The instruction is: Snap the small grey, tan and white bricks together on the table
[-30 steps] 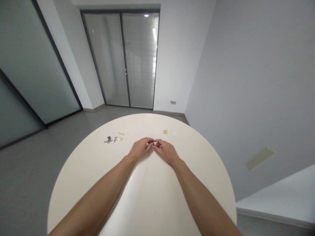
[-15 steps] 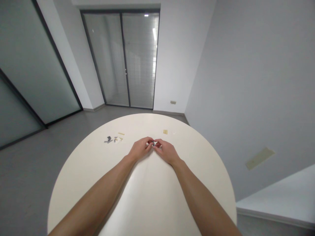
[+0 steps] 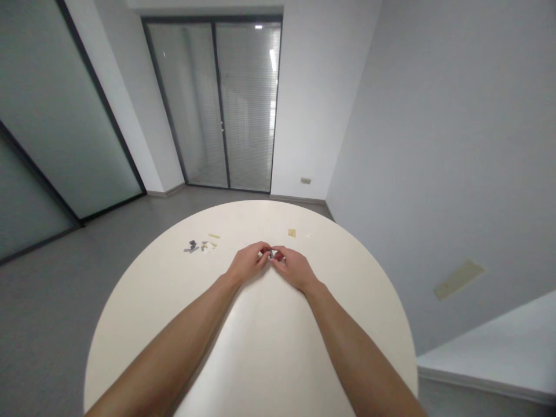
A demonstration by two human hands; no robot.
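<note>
My left hand point(image 3: 247, 264) and my right hand point(image 3: 294, 267) meet fingertip to fingertip over the middle of a round cream table point(image 3: 260, 359). Both pinch a tiny grey and red piece point(image 3: 270, 253) between them; most of it is hidden by the fingers. The fingers of both hands are curled and closed. To the left lies a small heap of dark grey and pale pieces point(image 3: 200, 246). A small tan piece point(image 3: 291, 233) rests just beyond my right hand.
A thin tan strip point(image 3: 214, 236) lies near the heap. The table's far edge is close behind the pieces. Beyond are a grey floor, glass doors with blinds point(image 3: 230, 104) and a white ledge point(image 3: 499, 347) at the lower right.
Almost nothing has moved. The red of the small piece showed more a second ago; my fingers have closed slightly tighter around it.
</note>
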